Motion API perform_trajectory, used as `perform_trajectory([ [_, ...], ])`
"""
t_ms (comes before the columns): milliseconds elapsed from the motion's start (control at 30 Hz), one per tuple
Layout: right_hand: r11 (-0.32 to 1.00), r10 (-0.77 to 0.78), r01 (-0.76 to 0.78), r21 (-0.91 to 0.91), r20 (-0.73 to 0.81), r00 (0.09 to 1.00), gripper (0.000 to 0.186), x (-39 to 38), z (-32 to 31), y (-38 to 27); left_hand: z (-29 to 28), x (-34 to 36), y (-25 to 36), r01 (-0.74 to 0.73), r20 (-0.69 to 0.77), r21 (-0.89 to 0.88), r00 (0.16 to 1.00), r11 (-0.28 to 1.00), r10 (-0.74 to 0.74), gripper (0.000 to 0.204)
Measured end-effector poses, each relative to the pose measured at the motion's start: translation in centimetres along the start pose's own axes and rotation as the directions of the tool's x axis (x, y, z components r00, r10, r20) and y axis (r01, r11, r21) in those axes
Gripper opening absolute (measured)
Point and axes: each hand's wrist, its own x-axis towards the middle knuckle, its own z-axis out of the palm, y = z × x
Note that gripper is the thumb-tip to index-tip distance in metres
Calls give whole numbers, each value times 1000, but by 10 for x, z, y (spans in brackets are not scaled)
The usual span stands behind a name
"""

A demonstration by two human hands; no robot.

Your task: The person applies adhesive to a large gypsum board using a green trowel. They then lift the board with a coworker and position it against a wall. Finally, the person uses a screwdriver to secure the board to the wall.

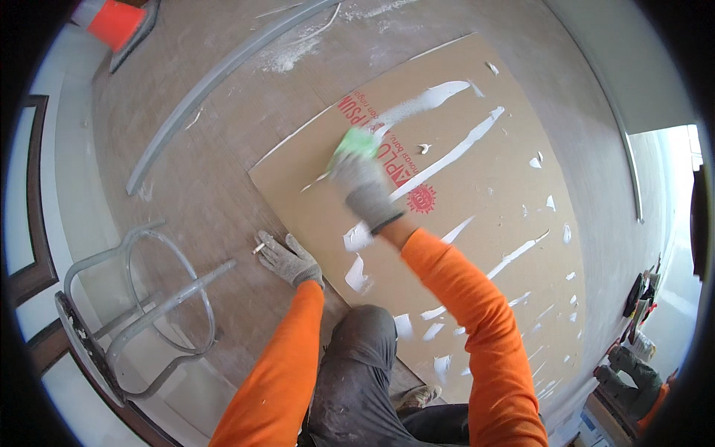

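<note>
- While the right hand [361, 180] gripped a green tool [359, 141] near the upper middle of the frame, its outline blurred, so whether the tool was a sponge or a scraper could not be told.
- The tool was over the brown board [495, 179], beside the red printing [391, 156] and at the lower end of a white streak [436, 95] toward the upper middle.
- The left hand [289, 264], gloved like the right, lay near the middle left of the frame, fingers stretched out on the floor [223, 141] just beside the board's edge, with a thin white stick [259, 248] apparently pinched between them.
- The step in hand looked like working the tool across the board's surface, judging by the blur and the streaks; whether it was spreading the white material or taking it off was unclear.
- As a judgement, the next move called for a firm hold on the tool, even contact with the board, and the left hand as a prop.
- A grey strip [220, 71] crossed the upper left, and a metal tube frame [175, 295] stood at the lower left.
</note>
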Motion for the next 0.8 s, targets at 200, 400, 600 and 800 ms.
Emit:
perform_trajectory([
  [200, 767, -343, 85, 637, 294, 892, 49, -16, -77, -47, 5, -1, -11, -46, -31, 39, 998, 998, 47, 67],
  [400, 760, -461, 445, 474, -89, 883, 56, -4, -39, -23, -2, 5, 2, -12, 1, -27, 1000, 1000, 12, 67],
  [600, 715, -558, 495, 493, -24, 829, 51, -65, 11, -21, 0, 3, -1, 25, 34, -27, 999, 999, -24, 68],
  [800, 751, -546, 491, 441, -2, 838, 30, -59, -30, 30, -1, 1, -5, 3, 23, -19, 1000, 1000, -2, 68],
])
